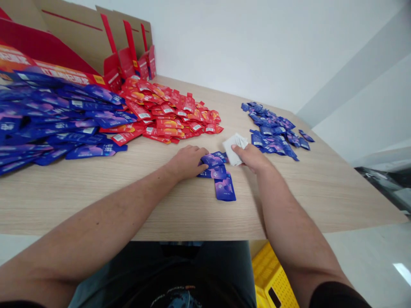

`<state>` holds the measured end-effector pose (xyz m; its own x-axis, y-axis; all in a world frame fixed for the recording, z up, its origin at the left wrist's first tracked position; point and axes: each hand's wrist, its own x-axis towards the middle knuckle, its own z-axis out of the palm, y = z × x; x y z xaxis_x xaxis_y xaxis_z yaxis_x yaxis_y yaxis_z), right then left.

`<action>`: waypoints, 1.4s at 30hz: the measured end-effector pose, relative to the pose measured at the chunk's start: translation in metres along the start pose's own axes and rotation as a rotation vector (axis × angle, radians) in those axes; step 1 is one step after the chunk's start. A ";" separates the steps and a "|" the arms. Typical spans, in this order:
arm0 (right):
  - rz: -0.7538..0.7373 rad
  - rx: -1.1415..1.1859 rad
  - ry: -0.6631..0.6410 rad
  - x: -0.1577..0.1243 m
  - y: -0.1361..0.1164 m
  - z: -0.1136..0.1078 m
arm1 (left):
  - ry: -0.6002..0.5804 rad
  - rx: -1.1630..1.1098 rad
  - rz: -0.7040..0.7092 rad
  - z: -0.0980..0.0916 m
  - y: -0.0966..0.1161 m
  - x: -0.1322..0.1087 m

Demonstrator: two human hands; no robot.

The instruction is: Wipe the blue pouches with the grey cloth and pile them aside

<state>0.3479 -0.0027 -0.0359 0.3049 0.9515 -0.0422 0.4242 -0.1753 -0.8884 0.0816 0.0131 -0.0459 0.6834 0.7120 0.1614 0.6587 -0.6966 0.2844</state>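
We are resting our open left hand [185, 163] on blue sachets [221, 189] near the tabletop's [80, 201] edge, while our right hand [251, 157] is pinching white slips [234, 149], and keeping red sachets [170, 115] heaped separately, far left, apparently sorting by colour.

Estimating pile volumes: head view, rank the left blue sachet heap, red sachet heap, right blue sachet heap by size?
Left blue sachet heap, largest, cut off by the frame;
red sachet heap;
right blue sachet heap, smallest.
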 end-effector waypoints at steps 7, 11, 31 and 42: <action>0.013 0.190 -0.158 -0.008 0.007 0.015 | -0.012 -0.037 0.036 0.007 -0.011 0.009; 0.075 0.460 -0.157 -0.008 -0.001 0.028 | -0.018 -0.063 0.066 0.009 -0.013 0.011; 0.211 0.619 -0.166 -0.017 -0.014 0.037 | -0.017 -0.164 0.100 0.006 -0.009 0.011; -0.129 0.692 -0.291 -0.050 -0.029 0.046 | 0.360 -0.925 -0.293 -0.015 0.013 -0.001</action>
<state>0.2809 -0.0337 -0.0289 0.0118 0.9988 0.0481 -0.2192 0.0495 -0.9744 0.0846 0.0046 -0.0286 0.3005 0.9328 0.1990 0.1799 -0.2603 0.9486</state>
